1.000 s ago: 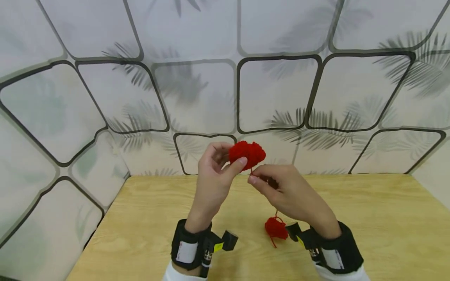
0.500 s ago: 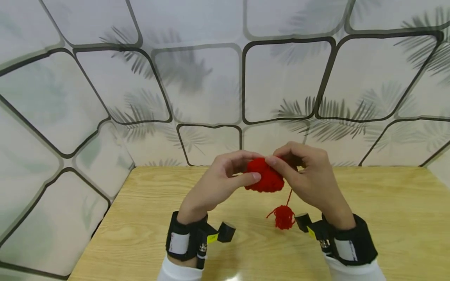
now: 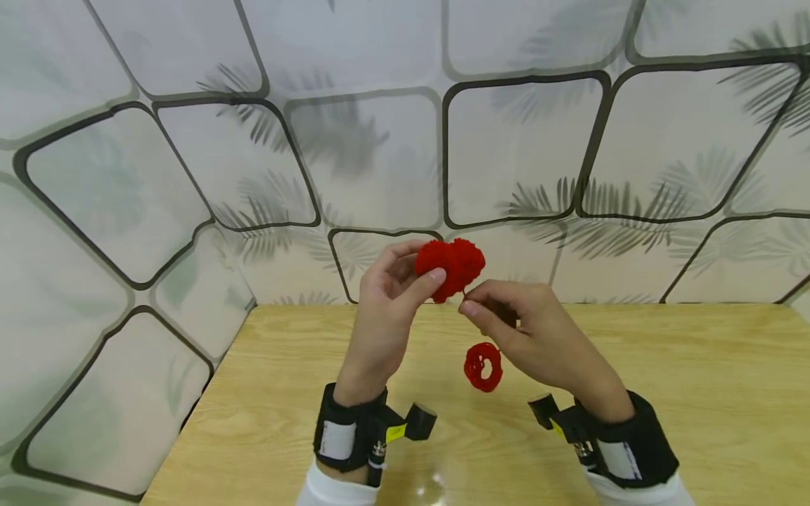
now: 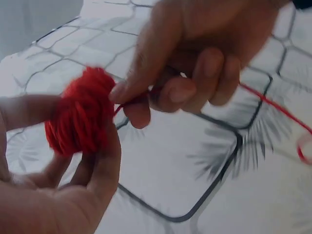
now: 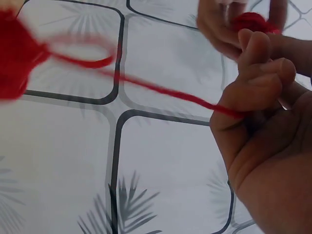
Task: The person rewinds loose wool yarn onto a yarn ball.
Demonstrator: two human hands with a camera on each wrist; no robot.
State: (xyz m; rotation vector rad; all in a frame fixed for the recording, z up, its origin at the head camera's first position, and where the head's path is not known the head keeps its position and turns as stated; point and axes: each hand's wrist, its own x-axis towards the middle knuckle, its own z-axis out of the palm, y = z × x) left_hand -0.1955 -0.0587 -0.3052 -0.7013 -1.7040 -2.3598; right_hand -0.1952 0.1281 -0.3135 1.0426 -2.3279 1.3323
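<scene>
A ball of red yarn (image 3: 465, 261) is held between the thumb and fingers of my left hand (image 3: 389, 316). Wound strands show on its side in the left wrist view (image 4: 80, 119). Just below and to the right of the ball, my right hand (image 3: 528, 330) pinches a strand of yarn (image 4: 124, 103) that leaves it. From the right hand's curled fingers the strand (image 5: 170, 92) runs on to a smaller loose bundle of red yarn (image 3: 472, 365). This bundle looks like a ring in the head view and is blurred in the right wrist view.
Below the hands lies a pale wooden table (image 3: 285, 422). A wall covering (image 3: 380, 154) with dark stone-like outlines and leaf prints rises behind it. Each wrist wears a black strap with a camera (image 3: 420, 422).
Half a second ago the right hand was at the ball's upper edge; now it is below it. The left hand has raised and turned the ball. The smaller bundle has shifted left and up and turned.
</scene>
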